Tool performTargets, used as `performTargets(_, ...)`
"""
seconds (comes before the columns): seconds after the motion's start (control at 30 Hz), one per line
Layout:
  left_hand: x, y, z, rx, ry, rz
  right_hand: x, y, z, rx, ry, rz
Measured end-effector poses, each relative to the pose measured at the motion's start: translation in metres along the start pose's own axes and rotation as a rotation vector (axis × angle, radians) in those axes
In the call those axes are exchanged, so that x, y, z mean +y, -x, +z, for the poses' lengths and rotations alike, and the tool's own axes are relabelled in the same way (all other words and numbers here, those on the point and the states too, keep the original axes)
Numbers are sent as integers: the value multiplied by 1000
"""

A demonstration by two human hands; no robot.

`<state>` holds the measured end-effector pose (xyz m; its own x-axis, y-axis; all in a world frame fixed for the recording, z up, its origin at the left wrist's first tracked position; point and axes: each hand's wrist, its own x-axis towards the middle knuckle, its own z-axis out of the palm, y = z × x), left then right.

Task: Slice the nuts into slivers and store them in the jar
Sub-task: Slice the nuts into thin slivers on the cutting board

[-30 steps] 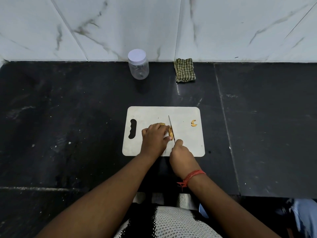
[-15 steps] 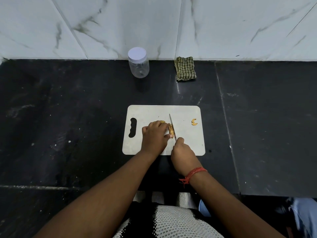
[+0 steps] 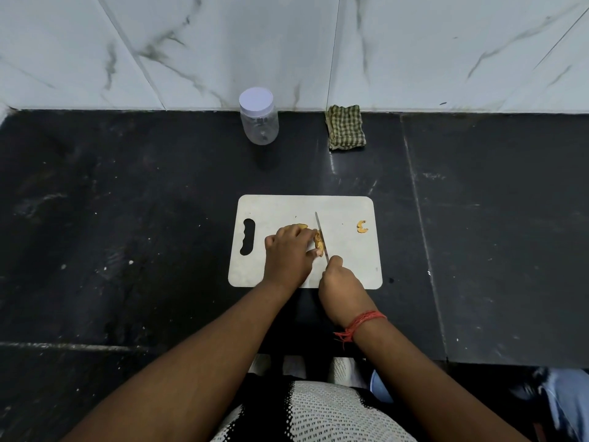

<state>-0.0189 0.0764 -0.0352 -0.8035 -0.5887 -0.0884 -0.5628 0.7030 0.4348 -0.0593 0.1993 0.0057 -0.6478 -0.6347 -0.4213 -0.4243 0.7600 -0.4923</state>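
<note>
Black stone counter (image 3: 127,218) fills the view, marble wall behind. Pale cutting board (image 3: 347,263) at centre, handle slot toward 9 o'clock. Clear jar (image 3: 259,122) stands at 12 o'clock from the board, well apart, against the wall, white lid on; looks empty. Folded checked cloth (image 3: 345,127) at about 1 o'clock, also at the wall. Left hand (image 3: 288,253) lies on the board, fingers curled down over a small cluster of nuts (image 3: 318,242), pinning them. Right hand (image 3: 341,282) at the board's 6 o'clock edge grips the knife handle; the knife (image 3: 321,234) blade runs toward 12 o'clock, touching the right side of the held nuts. One curved nut piece (image 3: 362,226) lies alone toward 3 o'clock, clear of both hands. Judgement: the nuts are light, hard, brittle and curved, apt to roll or skip from under the edge; best pinned flat side down with fingertips tucked behind the cut line. Slicing underway; jar not yet opened.
</note>
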Motion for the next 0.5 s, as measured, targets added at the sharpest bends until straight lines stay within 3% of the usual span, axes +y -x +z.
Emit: performTargets(0.5,-2,0,3,1,-3,2,-2,-5,0,-26,33,-15)
